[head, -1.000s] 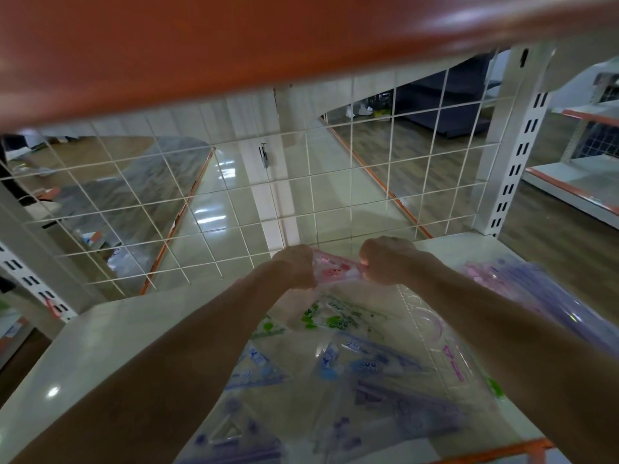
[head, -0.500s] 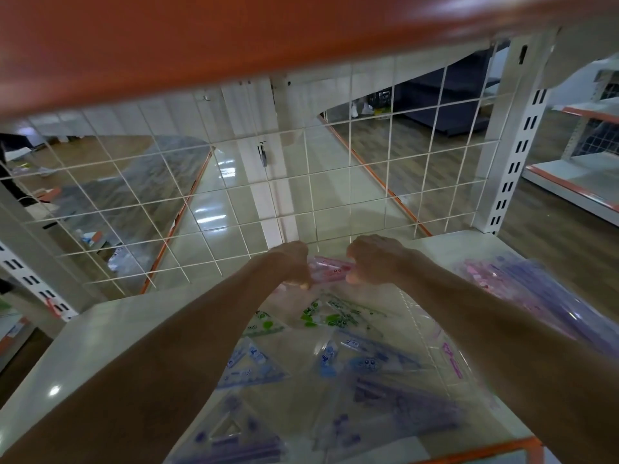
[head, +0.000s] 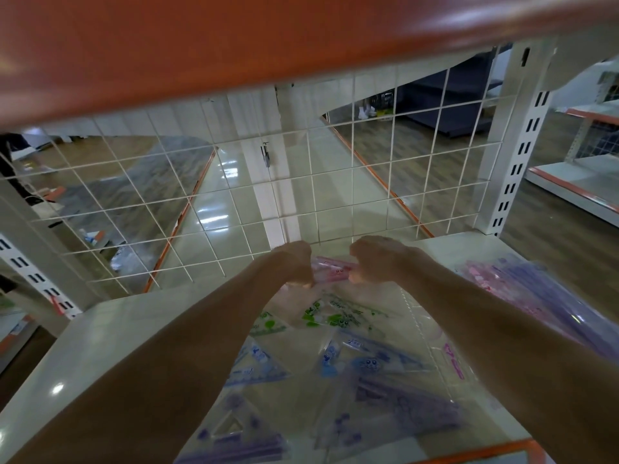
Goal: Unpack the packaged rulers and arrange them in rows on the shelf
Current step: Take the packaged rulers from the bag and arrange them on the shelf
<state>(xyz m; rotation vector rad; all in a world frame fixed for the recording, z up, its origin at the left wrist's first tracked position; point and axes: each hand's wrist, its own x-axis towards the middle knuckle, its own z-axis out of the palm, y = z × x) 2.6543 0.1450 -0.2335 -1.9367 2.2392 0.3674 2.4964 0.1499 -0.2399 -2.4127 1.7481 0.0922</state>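
A pink ruler set (head: pixel 331 270) in clear wrapping sits at the back of the white shelf (head: pixel 110 333), close to the wire grid. My left hand (head: pixel 294 264) grips its left end and my right hand (head: pixel 375 261) grips its right end, fingers curled. In front of it lie rows of wrapped sets: green (head: pixel 321 318), blue (head: pixel 348 358) and purple (head: pixel 398 410). A stack of packaged pink and purple rulers (head: pixel 522 296) lies at the shelf's right side.
A white wire grid panel (head: pixel 234 202) closes the shelf's back. An orange shelf edge (head: pixel 234 45) hangs overhead. A slotted white upright (head: pixel 517 155) stands at the right. The shelf's left part shows bare white surface.
Both hands have stayed on the pink set near the back of the shelf, shifting only slightly. The rows in front have not moved.
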